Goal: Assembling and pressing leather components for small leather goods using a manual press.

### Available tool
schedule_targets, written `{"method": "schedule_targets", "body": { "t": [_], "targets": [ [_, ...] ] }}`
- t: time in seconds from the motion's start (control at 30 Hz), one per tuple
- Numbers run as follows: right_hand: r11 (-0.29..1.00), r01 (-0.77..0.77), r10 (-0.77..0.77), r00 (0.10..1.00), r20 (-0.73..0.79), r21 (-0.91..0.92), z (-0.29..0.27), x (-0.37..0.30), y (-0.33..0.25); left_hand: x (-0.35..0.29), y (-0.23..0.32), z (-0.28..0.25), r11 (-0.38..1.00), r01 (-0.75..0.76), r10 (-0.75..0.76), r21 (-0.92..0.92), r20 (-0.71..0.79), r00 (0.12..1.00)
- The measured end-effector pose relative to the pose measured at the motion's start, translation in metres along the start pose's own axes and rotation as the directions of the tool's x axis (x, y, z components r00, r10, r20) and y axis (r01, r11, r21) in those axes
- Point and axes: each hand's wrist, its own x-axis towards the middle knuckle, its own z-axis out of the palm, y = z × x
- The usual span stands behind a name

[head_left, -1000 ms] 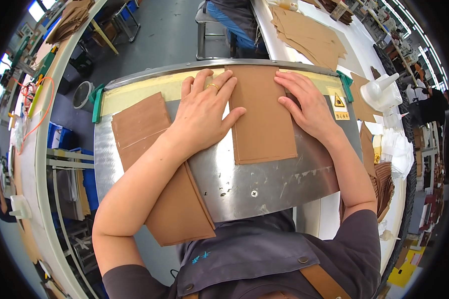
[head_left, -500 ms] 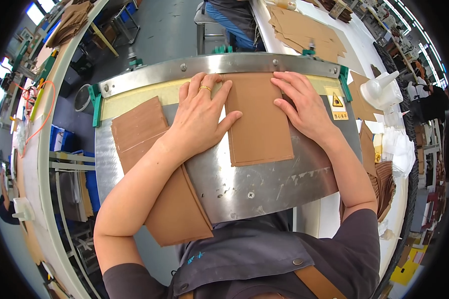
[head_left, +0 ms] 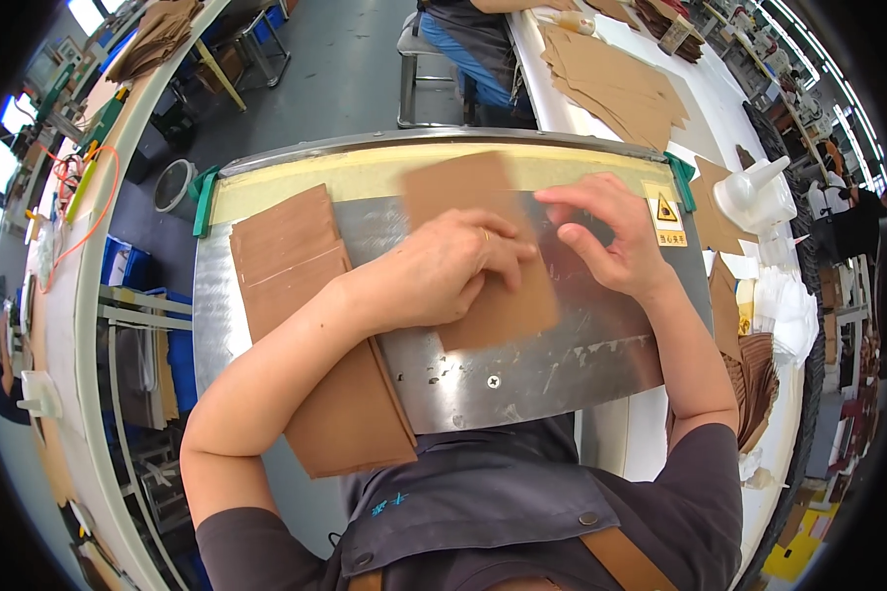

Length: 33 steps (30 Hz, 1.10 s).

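Observation:
A brown leather panel, tilted and smeared by motion, is over the middle of the metal plate. Across it lies my left hand, its fingers curled down on the panel near the right edge; the thumb is partly hidden. Just right of the panel, my right hand is raised with nothing in it, thumb and fingers apart. Under my left forearm a stack of similar brown leather panels overhangs the plate's near edge.
A thin metal bar runs along the plate's far edge, between green brackets. To the right, a white bench holds a translucent bottle and brown sheets. A seated person is beyond the plate.
The metal bar has swung so that its broad face no longer shows. My left hand and the panel have moved left and nearer, the panel tilting. My right hand has come off the panel.

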Motion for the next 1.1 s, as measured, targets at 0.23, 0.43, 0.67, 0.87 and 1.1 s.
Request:
{"method": "schedule_targets", "body": {
  "t": [0.23, 0.43, 0.67, 0.87, 1.1],
  "targets": [
    [0.984, 0.019, 0.011, 0.986, 0.168, -0.175, 0.011, 0.000, 0.011, 0.004, -0.005, -0.006, 0.991, 0.136, -0.131, 0.015, -0.171, 0.976],
    [0.985, 0.011, 0.002, 0.997, 0.071, -0.170, 0.008, 0.000, 0.023, 0.002, -0.005, -0.008, 0.869, 0.293, -0.243, 0.398, -0.172, 0.955],
    [0.987, -0.076, 0.089, 0.993, 0.083, -0.144, 0.010, -0.001, 0.019, -0.001, -0.020, -0.006, 0.865, 0.247, -0.132, 0.436, -0.277, 0.952],
    [0.982, -0.123, 0.129, 0.991, 0.035, -0.140, 0.010, -0.003, 0.020, 0.004, -0.025, -0.020, 0.898, 0.354, -0.316, 0.260, -0.179, 0.932],
    [0.958, -0.152, 0.155, 0.988, -0.009, -0.243, 0.007, -0.009, 0.024, -0.005, -0.027, -0.009, 0.883, 0.282, -0.203, 0.374, -0.236, 0.950]
  ]
}}
